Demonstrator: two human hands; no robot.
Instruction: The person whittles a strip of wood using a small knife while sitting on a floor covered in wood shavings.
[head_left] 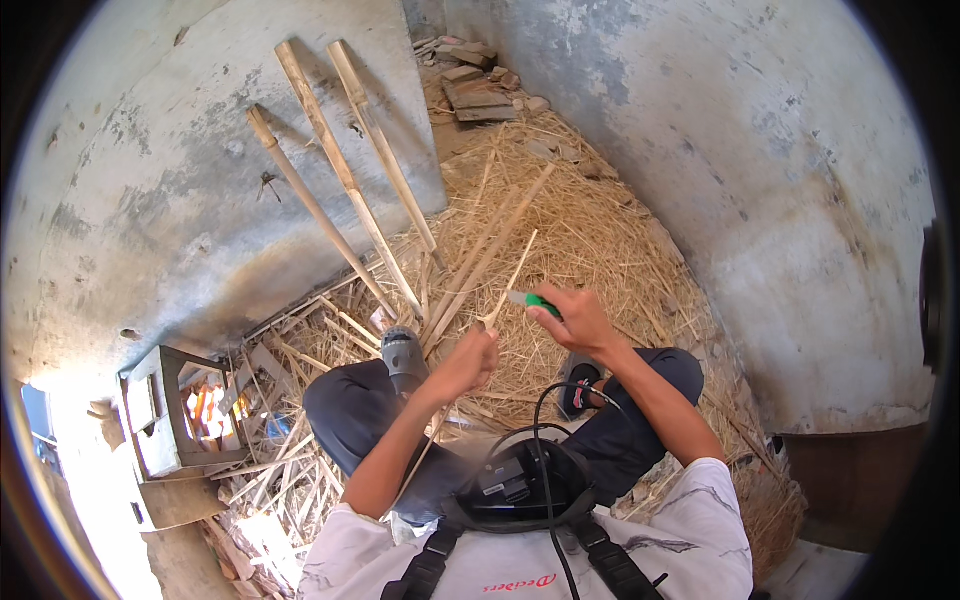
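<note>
Knife (541, 301) gripped in the right hand (578, 320), green handle partly buried under the fingers, pale blade pointing left. Touching the thin stick (514, 280) or just beside it, honestly can't tell from this angle. Stick clamped in the left hand (470, 360), top end poking up over the straw (600, 230), middle bit lost inside the fist. Thin strip again along the left forearm, can't say if part of the same piece. Grey thing (403, 360) by the left knee, partly blocked by that arm, no clue on that one. Right shoe (578, 398) half tucked away, with a black cable (545, 470) across it. Three poles (350, 183) leaning on the wall, bottoms lost among scraps. Box (160, 445) over at far left, insides mostly washed out by glare.
</note>
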